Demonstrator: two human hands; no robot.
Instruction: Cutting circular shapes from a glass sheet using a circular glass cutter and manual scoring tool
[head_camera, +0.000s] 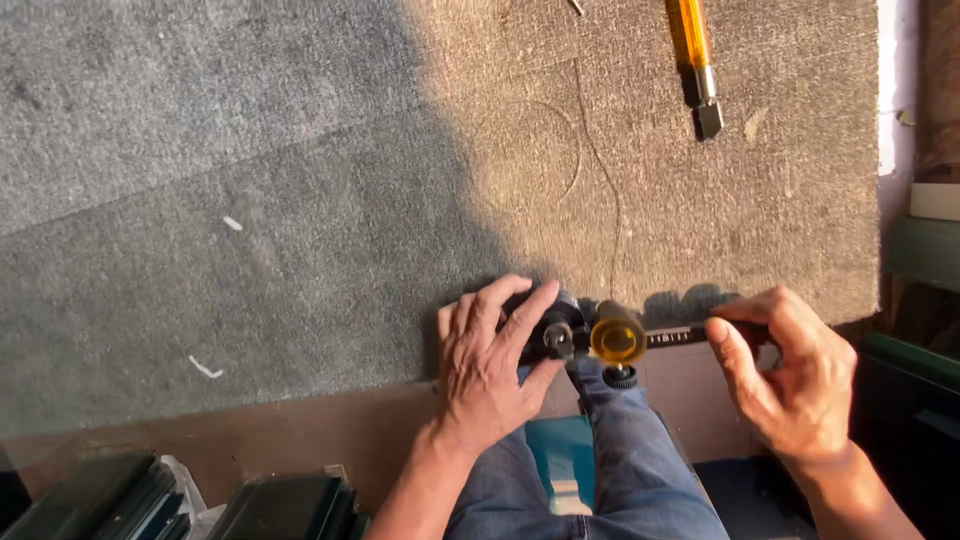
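Where the left hand (487, 370) covers the black tool (560, 335), shape hard to make out. Fingers curled and pressing down on its black end, at 6 o'clock, right at the near edge of the grey mat (250, 250). Yellow knob (617, 340) just beside, touching the tool. Thin bar (675, 336) pinched at its far end by the right hand (790, 375), tip hidden. Both arms cut off at the bottom. Yellow-handled cutter (694, 60) at 1 o'clock, well apart, top cut off. Lots of open mat toward 10 o'clock, half shade, half sun. Dark glass sheets (285, 505) stacked at 7 o'clock. Blue jeans (620, 460) below.
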